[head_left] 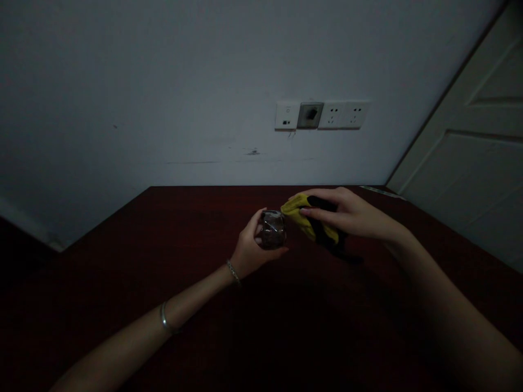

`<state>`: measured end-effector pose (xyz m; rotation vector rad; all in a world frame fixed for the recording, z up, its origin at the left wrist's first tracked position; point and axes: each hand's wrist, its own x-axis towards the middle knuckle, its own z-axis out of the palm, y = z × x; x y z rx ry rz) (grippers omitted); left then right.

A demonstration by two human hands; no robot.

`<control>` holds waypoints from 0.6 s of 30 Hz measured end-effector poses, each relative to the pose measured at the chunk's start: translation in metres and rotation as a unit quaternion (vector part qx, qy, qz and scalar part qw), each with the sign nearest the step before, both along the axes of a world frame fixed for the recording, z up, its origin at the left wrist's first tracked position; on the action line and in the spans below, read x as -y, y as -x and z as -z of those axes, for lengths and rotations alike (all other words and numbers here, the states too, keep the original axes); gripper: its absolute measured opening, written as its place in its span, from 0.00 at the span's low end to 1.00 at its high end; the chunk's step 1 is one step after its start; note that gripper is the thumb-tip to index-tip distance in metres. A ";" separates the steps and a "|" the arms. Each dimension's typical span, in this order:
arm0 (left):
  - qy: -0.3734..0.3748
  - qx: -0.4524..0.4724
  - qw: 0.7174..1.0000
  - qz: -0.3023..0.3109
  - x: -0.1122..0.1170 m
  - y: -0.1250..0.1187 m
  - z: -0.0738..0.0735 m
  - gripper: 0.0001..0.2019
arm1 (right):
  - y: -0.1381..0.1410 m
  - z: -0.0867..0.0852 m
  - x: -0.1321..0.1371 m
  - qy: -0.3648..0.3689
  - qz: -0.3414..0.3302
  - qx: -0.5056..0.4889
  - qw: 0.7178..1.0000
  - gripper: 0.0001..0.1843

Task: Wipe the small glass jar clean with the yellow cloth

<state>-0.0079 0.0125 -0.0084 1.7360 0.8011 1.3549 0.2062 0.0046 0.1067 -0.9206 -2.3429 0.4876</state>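
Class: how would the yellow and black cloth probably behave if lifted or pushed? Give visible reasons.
Probably floppy: the cloth bunches into folds, and its dark end droops below the right hand. Likely light: that hand alone holds it. If pushed, it may crumple, not roll, given its uneven shape.

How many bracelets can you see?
2: a textured bracelet near the left hand, and a smooth bracelet farther up that forearm. None shows on the right arm.
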 end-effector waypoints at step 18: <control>-0.029 -0.030 0.998 -0.036 -0.003 0.000 0.001 0.46 | 0.007 -0.013 0.013 0.020 -0.056 0.046 0.997 0.15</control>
